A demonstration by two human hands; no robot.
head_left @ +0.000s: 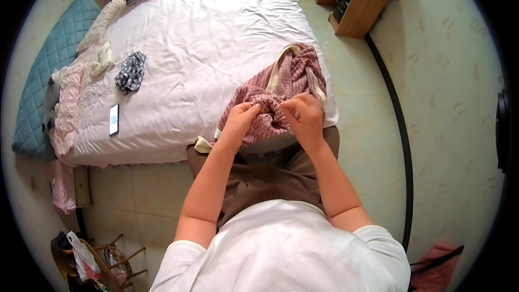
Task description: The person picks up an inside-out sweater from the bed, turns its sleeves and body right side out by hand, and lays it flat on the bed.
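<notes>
1. Ahead of me stands a wide bed (216, 27), its white sheet (184, 75) softly creased and brightest toward the far end.
2. On my left, a teal quilted headboard (59, 70) rises along the bed's side.
3. To my right I see a pale wall (448, 92) with faint scattered motifs; a black skirting strip (397, 103) marks its foot.
4. Pale square tiles (359, 113) cover my floor.
5. Farther off on the right, a wooden desk (365, 8) stands near that wall.
6. At my lower left is slim-legged wooden furniture (100, 259), its exact kind unclear to me.
</notes>
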